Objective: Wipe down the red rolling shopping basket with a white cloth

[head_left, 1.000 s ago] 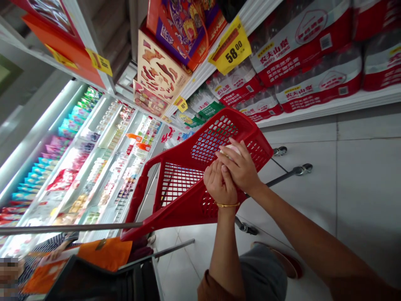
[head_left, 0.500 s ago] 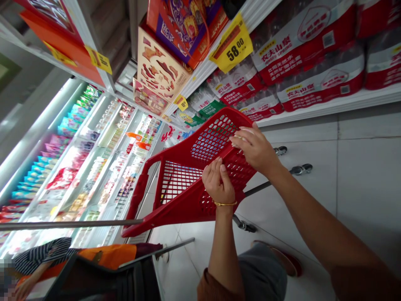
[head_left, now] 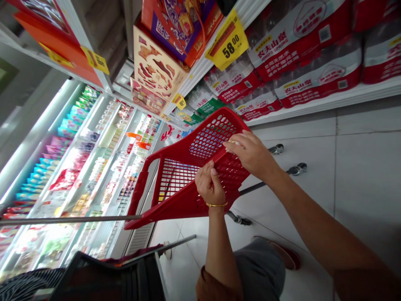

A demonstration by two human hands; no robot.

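My left hand (head_left: 210,184), with a thin gold bracelet at its wrist, has its fingers curled and the thumb pressed against them. Whatever it may hold is hidden. My right hand (head_left: 249,151) is a little higher and to the right, fingers bent inward toward the thumb. Something small and pale shows at its fingertips, too small to make out. Behind both hands is a red plastic shopping cart (head_left: 177,150) with mesh walls and a loop handle, tilted in the view. Both hands overlap its wall, but I cannot tell whether they touch it.
Red-wrapped packs of bottled water (head_left: 318,79) fill the low shelf at upper right, beside a yellow price tag (head_left: 230,42) and gift boxes (head_left: 159,69). Lit refrigerated shelves (head_left: 90,167) run along the left. A dark basket (head_left: 103,276) and a striped sleeve (head_left: 28,284) are at lower left.
Both hands have shifted slightly left in the view, keeping much the same pose. The person in orange at lower left has mostly gone out of sight, leaving mainly striped cloth.
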